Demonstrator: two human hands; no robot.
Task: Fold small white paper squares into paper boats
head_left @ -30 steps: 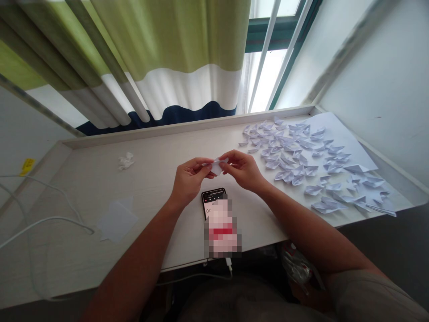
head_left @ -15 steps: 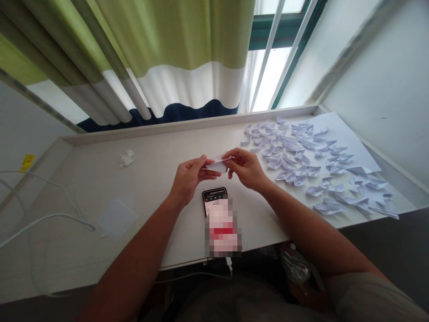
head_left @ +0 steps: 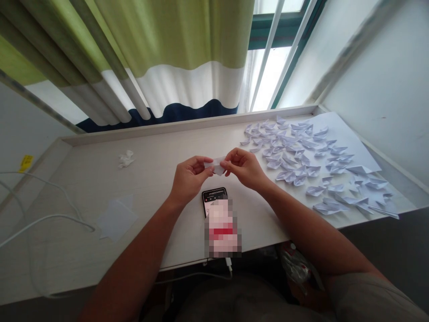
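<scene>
A small folded piece of white paper (head_left: 219, 167) is stretched between my two hands above the middle of the table. My left hand (head_left: 191, 175) pinches its left end between thumb and fingers. The right end is gripped in the fingertips of my right hand (head_left: 244, 167). Just below the hands lies a phone (head_left: 205, 202), its screen lit and partly blurred out. Many folded paper boats (head_left: 295, 147) cover the right side of the table, close beyond my right hand.
Flat white paper sheets (head_left: 118, 218) lie at the left, near white cables (head_left: 63, 216). A crumpled tissue (head_left: 126, 159) sits farther back. A large white sheet (head_left: 338, 129) lies under some boats. A raised ledge (head_left: 161, 131) runs along the table's back, with a curtain (head_left: 187, 85) behind.
The folded paper has been turned so that a pointed part faces down. My left fingers, stretched under it before, are now curled with the thumb pinching its end.
</scene>
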